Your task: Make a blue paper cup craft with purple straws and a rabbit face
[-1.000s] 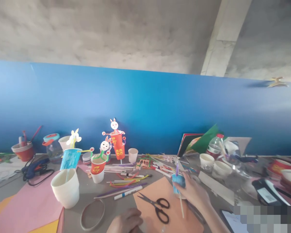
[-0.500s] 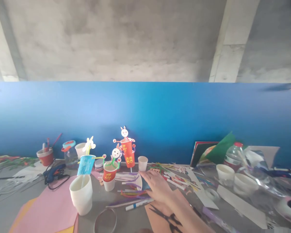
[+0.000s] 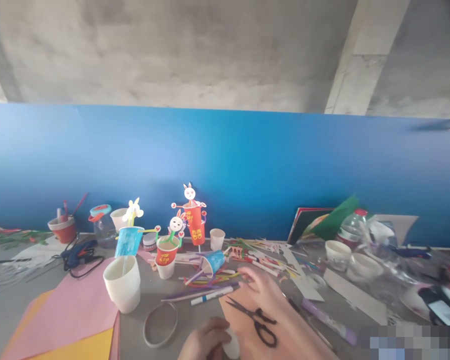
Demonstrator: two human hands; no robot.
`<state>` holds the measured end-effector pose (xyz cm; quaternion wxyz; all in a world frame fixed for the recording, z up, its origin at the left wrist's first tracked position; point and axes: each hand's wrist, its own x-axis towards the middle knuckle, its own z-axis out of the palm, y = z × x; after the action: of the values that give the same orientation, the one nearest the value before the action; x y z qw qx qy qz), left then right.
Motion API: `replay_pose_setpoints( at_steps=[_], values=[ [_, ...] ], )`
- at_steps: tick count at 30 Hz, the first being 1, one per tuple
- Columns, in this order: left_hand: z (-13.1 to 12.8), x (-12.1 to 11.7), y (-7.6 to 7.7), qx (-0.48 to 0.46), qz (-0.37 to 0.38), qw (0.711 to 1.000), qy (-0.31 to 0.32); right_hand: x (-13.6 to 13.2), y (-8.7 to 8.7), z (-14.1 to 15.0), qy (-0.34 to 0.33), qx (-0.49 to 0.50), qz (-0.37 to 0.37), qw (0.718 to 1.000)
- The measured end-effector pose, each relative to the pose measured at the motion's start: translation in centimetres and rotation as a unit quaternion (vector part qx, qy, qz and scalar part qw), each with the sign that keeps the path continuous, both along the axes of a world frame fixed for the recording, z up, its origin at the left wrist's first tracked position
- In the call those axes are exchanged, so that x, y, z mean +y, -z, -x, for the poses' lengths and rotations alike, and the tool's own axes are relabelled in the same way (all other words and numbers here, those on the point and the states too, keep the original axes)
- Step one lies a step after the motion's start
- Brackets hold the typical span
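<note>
My left hand (image 3: 206, 341) is at the bottom edge, its fingers closed on a white disc (image 3: 231, 344), perhaps paper. Above the orange paper (image 3: 243, 320), my right hand (image 3: 263, 290) has its fingers apart and nothing visible in them. A blue-painted paper cup (image 3: 213, 261) lies on its side just beyond its fingertips, with purple strips at its mouth. Black-handled scissors (image 3: 255, 320) rest on the orange paper between my hands. Left of the paper are a white marker (image 3: 212, 295) and a tape-like ring (image 3: 145, 330).
Rabbit-faced red cup figures (image 3: 193, 222) stand near the blue partition (image 3: 225, 150). Nearer left are stacked white cups (image 3: 123, 287) holding a blue cup figure, and pink paper (image 3: 71, 310). Scraps, white bowls (image 3: 338, 256) and a plastic bottle (image 3: 354, 227) crowd the right.
My right hand has let go of the blue cup and drawn back toward me. My left hand has come into view with the white disc. The camera view has tilted down slightly.
</note>
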<state>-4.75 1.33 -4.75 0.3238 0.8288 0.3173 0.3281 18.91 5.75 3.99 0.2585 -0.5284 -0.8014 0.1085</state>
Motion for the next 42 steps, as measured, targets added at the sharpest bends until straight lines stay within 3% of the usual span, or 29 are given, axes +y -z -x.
replay_pose_setpoints(
  at_steps=[4,8,15,18,27,34,38,42],
  values=[
    [0.0,-0.6,-0.9,-0.005,-0.056,0.998,-0.038,-4.9,1.8,-2.4,-0.007,-0.007,0.034,0.999],
    [-0.5,-0.8,-1.7,0.017,-0.142,0.989,-0.046,-6.9,3.5,-3.6,-0.015,-0.036,0.061,0.997],
    [-0.7,-0.6,-2.2,0.057,-0.143,0.988,-0.018,-8.1,3.6,-1.4,-0.024,-0.025,0.087,0.996],
    [-0.6,-0.6,-2.3,0.084,-0.142,0.986,-0.007,-8.5,3.4,-0.7,0.011,-0.01,0.096,0.995],
    [-1.0,-0.5,-2.0,0.112,-0.176,0.978,0.003,-9.0,3.7,-1.6,0.059,0.011,0.097,0.993],
    [-1.3,-1.2,-2.2,0.128,-0.169,0.977,-0.013,-9.0,5.5,-1.5,0.024,-0.027,0.019,0.999],
    [-1.6,-1.2,-1.4,0.139,-0.175,0.975,-0.026,-8.9,6.0,-1.7,0.008,-0.035,-0.027,0.999],
    [-2.1,-0.8,0.6,0.154,-0.189,0.969,-0.045,-8.9,6.2,-1.9,0.002,-0.059,-0.066,0.996]
  ],
)
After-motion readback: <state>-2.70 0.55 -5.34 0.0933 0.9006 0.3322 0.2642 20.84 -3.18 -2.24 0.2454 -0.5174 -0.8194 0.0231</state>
